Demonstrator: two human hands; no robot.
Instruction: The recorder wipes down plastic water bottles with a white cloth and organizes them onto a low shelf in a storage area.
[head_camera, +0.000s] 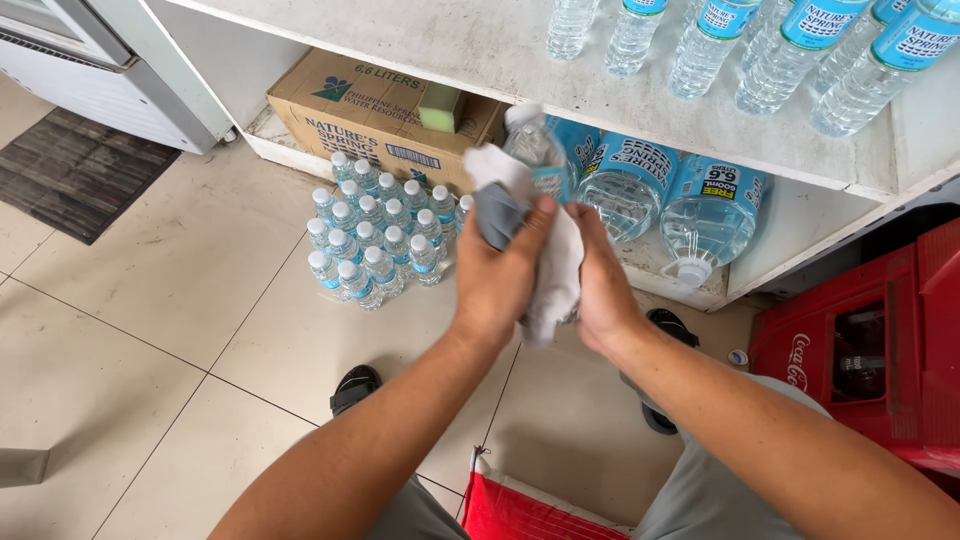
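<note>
both hands (left (497, 268), right (603, 282)) wrap a grey-white cloth (556, 268) around a water bottle (538, 150).

head: worn on person's head | faces steeply down | near hands (545, 275) | floor (150, 330) beyond

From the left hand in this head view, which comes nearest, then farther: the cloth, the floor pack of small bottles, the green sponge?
1. Cloth: gripped by the left hand.
2. Floor pack of small bottles: to its left.
3. Green sponge: up on the cardboard box.

Left of my hands: small bottle cluster (378, 228) on floor
Beyond: cardboard box (372, 115), green sponge (441, 107) on top
Right: red crate (868, 352)
Above: white shelf (480, 45)
</note>
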